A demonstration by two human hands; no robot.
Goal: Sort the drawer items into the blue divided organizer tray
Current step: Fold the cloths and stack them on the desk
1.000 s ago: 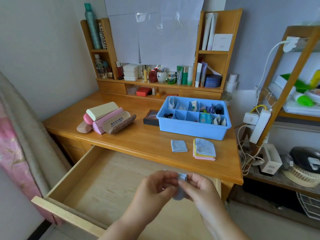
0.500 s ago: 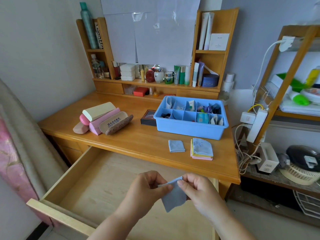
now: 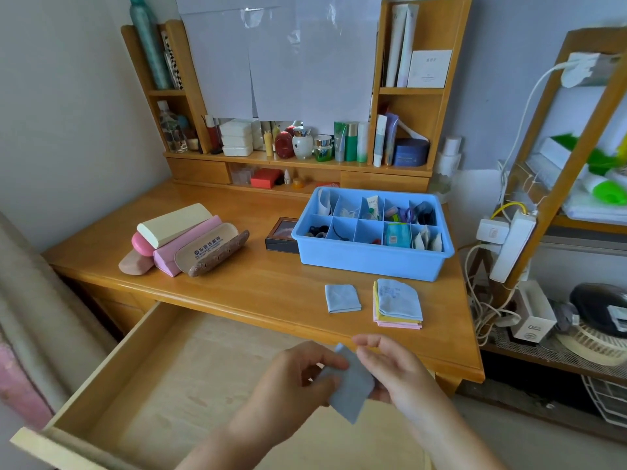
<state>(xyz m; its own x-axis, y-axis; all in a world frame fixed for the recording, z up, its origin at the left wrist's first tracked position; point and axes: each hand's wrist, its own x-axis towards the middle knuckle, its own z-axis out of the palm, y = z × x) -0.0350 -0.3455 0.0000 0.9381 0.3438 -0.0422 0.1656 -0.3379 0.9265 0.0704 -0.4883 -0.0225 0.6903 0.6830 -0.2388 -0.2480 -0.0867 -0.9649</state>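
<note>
The honey-coloured wooden desk (image 3: 237, 286) spans the view, its wide wooden drawer (image 3: 142, 385) pulled fully out below the front edge, floor bare. The blue plastic divided organizer tray (image 3: 369, 262) sits near the desk's right edge, with bare desktop in front. Over the drawer, the left hand (image 3: 298, 378) and right hand (image 3: 397, 371) pinch a small pale-blue folded cloth (image 3: 353, 391), its long axis steeply tilted, lower corner pointing down.

The rectangular plastic divided tray (image 3: 369, 262) is sky blue; the small folded cloth square (image 3: 342, 298) pale blue — the stacked cloths (image 3: 398, 305) blue over yellow and pink.
</note>
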